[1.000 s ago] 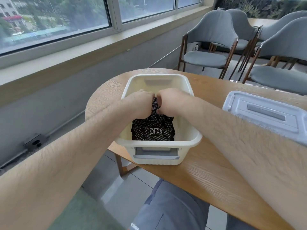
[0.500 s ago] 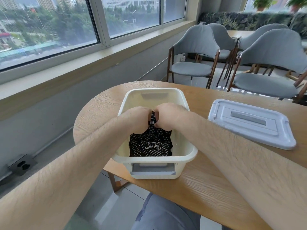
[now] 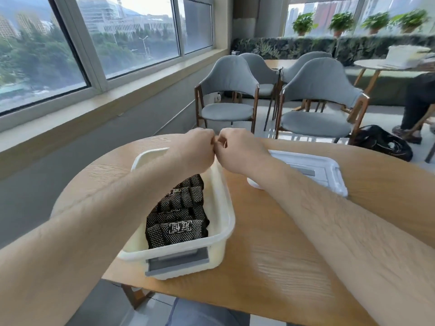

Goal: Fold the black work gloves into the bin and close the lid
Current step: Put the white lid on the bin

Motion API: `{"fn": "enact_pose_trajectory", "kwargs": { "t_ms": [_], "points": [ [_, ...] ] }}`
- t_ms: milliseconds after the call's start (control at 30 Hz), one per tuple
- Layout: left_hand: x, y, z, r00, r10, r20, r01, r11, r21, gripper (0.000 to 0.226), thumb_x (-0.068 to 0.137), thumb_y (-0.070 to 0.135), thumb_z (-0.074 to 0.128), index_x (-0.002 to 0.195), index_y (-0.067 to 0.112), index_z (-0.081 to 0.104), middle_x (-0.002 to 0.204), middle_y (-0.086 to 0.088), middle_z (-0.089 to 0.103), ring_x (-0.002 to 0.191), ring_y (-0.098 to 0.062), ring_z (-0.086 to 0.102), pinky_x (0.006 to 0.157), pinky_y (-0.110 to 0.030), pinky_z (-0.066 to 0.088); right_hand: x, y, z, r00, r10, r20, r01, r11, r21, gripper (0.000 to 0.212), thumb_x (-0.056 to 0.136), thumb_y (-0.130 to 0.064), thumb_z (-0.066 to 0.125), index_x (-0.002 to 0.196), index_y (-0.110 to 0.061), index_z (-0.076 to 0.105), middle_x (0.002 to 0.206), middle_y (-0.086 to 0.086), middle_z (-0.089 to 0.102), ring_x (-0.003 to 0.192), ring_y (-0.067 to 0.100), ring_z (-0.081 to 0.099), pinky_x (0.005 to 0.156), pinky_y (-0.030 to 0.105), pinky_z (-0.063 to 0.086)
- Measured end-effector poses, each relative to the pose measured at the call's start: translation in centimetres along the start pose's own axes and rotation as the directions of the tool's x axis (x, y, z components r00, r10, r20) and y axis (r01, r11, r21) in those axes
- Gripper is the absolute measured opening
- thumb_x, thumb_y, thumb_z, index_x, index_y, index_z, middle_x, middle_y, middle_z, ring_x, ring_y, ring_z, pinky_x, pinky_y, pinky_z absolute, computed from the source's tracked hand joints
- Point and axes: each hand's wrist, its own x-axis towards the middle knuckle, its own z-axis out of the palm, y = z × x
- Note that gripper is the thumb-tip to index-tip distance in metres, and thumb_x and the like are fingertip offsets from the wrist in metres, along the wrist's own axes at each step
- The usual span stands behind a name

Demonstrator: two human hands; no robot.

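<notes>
Above the white bin [image 3: 219, 252], left hand [image 3: 197, 149] and right hand [image 3: 237, 151] hover as empty-looking fists. Black gloves [image 3: 179, 222] lie inside; next, probably, the lid [image 3: 324, 170] beside it needs lifting on.

Black white-dotted gloves [image 3: 179, 222]; cream bin [image 3: 217, 256]; pale, perhaps bluish-white lid [image 3: 329, 167]; wood-grain table [image 3: 270, 236].

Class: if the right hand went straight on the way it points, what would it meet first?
Probably the left hand: the right hand points its knuckles at it, nearly touching.
</notes>
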Motion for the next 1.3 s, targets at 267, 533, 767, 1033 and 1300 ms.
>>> {"fn": "enact_pose_trajectory", "kwargs": {
  "t_ms": [267, 533, 767, 1033, 1300],
  "points": [
    [6.2, 10.8, 4.9, 0.968, 0.135, 0.214, -0.132, 0.991, -0.028, 0.022, 0.102, 0.014, 0.044, 0.107, 0.005, 0.063, 0.105, -0.007, 0.062, 0.085, -0.023, 0.054, 0.066, -0.029, 0.042, -2.5, 12.3, -3.4, 0.941, 0.33, -0.08, -0.331, 0.944, 0.006, 0.022, 0.097, -0.031, 0.047, 0.078, -0.024, 0.054, 0.09, -0.002, 0.064, 0.09, 0.025, 0.061, 0.072, 0.034, 0.051],
    [9.3, 14.8, 9.1, 0.813, 0.001, 0.583, -0.026, 0.999, 0.034, 0.038, 0.108, 0.022, 0.039, 0.136, 0.004, 0.056, 0.125, -0.011, 0.06, 0.106, -0.024, 0.054, 0.094, -0.032, 0.043, -4.4, 20.5, -2.4, 0.811, 0.574, -0.115, -0.584, 0.805, -0.104, 0.027, 0.098, -0.03, 0.046, 0.112, -0.019, 0.067, 0.13, 0.003, 0.055, 0.124, 0.03, 0.047, 0.097, 0.036, 0.044],
    [10.3, 16.0, 10.2, 0.767, -0.04, 0.641, -0.018, 0.996, 0.083, 0.041, 0.111, 0.021, 0.031, 0.145, 0.002, 0.045, 0.147, -0.014, 0.049, 0.104, -0.023, 0.049, 0.098, -0.029, 0.042, -5.6, 25.0, -0.7, 0.633, 0.772, -0.061, -0.772, 0.624, -0.121, 0.066, 0.099, -0.044, 0.045, 0.159, -0.021, 0.027, 0.152, 0.017, 0.037, 0.138, 0.037, 0.035, 0.114, 0.045, 0.031],
    [11.7, 14.4, 11.8, 0.76, -0.121, 0.639, 0.242, 0.965, -0.106, 0.035, 0.102, 0.013, 0.048, 0.133, -0.002, 0.055, 0.115, -0.015, 0.059, 0.101, -0.031, 0.06, 0.094, -0.04, 0.054, -6.2, 26.0, 0.0, 0.621, 0.777, -0.099, -0.775, 0.628, 0.065, 0.063, 0.098, -0.034, 0.048, 0.157, -0.025, 0.029, 0.15, 0.012, 0.044, 0.135, 0.034, 0.035, 0.112, 0.044, 0.029],
    [13.1, 13.3, 9.5, 0.888, -0.161, 0.431, 0.192, 0.981, -0.028, 0.035, 0.102, 0.01, 0.047, 0.134, 0.0, 0.055, 0.132, -0.014, 0.061, 0.125, -0.033, 0.058, 0.092, -0.033, 0.047, -7.4, 23.7, -3.0, 0.611, 0.761, -0.218, -0.685, 0.646, 0.337, 0.057, 0.095, -0.029, 0.056, 0.149, -0.018, 0.042, 0.138, 0.008, 0.033, 0.113, 0.032, 0.056, 0.084, 0.034, 0.052]
  ]
}}
